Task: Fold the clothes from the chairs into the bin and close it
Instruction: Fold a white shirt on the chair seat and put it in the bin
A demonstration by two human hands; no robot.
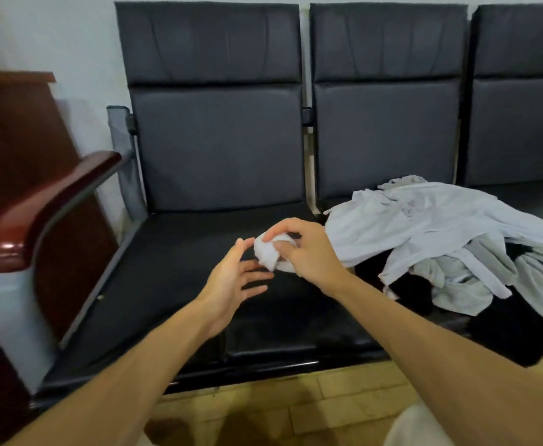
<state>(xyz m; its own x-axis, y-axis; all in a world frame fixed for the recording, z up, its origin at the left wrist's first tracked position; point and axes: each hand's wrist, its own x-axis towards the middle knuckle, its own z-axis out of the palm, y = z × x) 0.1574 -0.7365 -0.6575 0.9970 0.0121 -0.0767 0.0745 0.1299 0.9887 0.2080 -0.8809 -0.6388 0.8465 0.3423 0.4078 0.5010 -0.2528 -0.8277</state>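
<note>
My right hand (308, 249) grips a small rolled white garment (268, 252) above the seat of the left black chair (199, 284). Just left of the bundle, my left hand (234, 278) is held with fingers spread and relaxed, its fingertips close to the cloth. A loose pile of white and pale grey clothes (440, 239) lies on the middle chair's seat, over some black fabric (505, 329) that spills past the seat's front edge. No bin is in view.
A row of black padded chairs stands against a white wall. A dark red wooden armrest (48, 204) and a wooden cabinet (15, 133) are on the left. Yellowish floor tiles (295, 407) lie below the seats.
</note>
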